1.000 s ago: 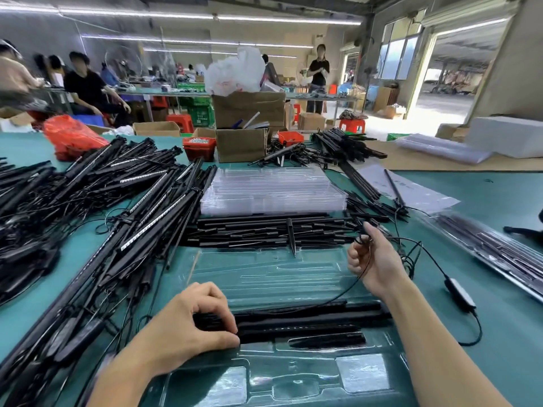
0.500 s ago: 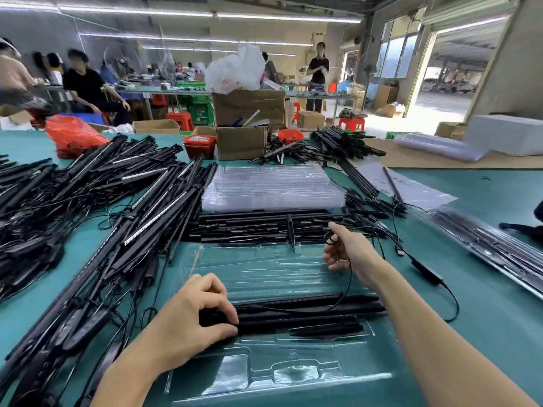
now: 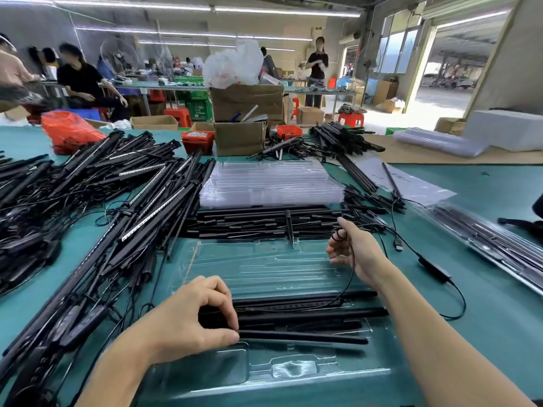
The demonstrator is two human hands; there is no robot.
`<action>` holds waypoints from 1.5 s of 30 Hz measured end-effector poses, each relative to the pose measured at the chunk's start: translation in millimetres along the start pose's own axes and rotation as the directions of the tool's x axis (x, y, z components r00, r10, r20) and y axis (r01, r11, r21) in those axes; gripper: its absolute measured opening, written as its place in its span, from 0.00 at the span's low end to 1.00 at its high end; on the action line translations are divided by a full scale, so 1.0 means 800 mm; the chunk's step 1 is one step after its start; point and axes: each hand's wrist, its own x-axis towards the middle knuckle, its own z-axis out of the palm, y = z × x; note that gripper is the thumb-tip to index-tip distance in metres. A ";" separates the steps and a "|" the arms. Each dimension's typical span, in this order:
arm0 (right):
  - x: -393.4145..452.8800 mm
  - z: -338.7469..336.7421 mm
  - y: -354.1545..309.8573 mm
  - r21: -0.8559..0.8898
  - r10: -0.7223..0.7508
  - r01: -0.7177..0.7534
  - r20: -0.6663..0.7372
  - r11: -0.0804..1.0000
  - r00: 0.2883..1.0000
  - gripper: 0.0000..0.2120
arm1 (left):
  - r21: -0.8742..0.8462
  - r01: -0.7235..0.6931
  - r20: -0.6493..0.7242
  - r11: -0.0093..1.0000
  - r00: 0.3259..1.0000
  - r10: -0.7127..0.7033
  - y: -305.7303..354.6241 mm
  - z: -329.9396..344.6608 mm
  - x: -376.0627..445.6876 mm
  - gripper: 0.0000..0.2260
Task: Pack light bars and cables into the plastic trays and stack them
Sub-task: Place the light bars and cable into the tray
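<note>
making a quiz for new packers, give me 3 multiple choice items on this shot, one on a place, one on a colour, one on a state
1. Where is the stack of empty clear trays?
A. beyond the row of black rods
B. under the left hand
C. on the floor

2. What colour is the table?
A. white
B. teal green
C. yellow

3. What is the right hand doing?
A. lying flat and empty
B. holding a thin black cable
C. lifting a box

Answers:
1 A: the stack lies behind the rods.
2 B: bare table shows teal green.
3 B: the cable loops round its fingers, while the left hand grips the light bars.
</note>
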 end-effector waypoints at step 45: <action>-0.045 -0.005 -0.041 0.367 -0.343 0.289 0.089 0.884 0.935 0.25 | 0.467 0.322 -0.202 0.823 0.945 -0.255 0.001 0.049 0.041 0.46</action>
